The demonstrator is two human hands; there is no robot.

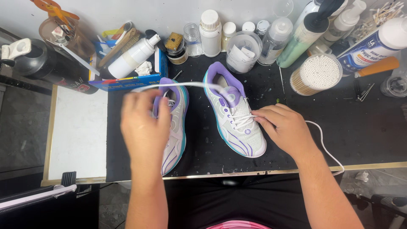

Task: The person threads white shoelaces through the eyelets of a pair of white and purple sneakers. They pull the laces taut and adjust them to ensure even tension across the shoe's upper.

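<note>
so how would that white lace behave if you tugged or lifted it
Probably floppy: the lace sags in a loose arc between the left hand and the right shoe, and its tail droops over the table edge. Likely very light, being thin cord. A tug might drag the shoe, since the lace is threaded through it under the right hand.

Two bare forearms are seen, with no sleeves, watch or rings shown on either. The left hand (144,127) and the right hand (286,127) are ungloved, the nails cut short. At six o'clock dark, probably black, clothing is worn, and a strip of pink fabric is glimpsed at the bottom edge.
</note>
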